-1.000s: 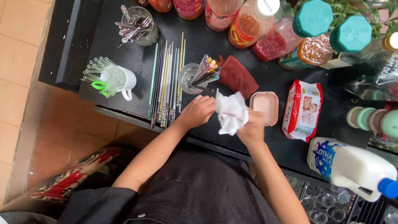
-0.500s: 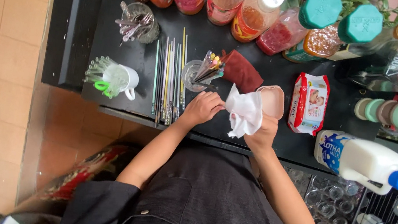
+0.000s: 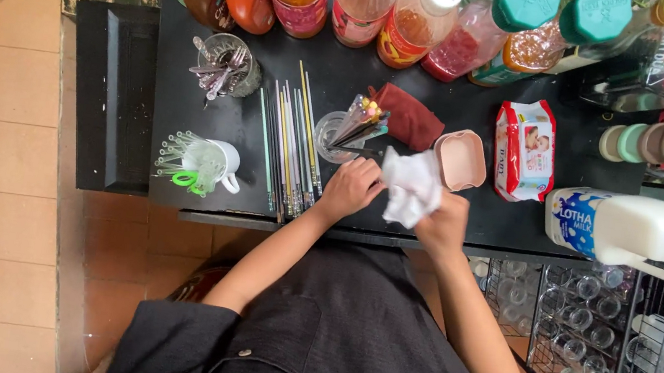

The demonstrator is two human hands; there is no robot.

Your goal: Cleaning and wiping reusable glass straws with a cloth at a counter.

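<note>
A flat wet-wipe packet (image 3: 525, 149), red and white with a small picture on its face, lay right of centre in the frame on the black desk (image 3: 446, 217). Just below and right of it, a white plastic milk jug (image 3: 634, 235) lay on its side, its blue cap pointing to the right edge and a blue and white label (image 3: 571, 222) wrapped around its base end. Along the top edge stood a row of bottles; three near the middle wore labels: a red and yellow one (image 3: 298, 12), a pale pink one (image 3: 352, 24) and a red and yellow one (image 3: 397, 44).
</note>
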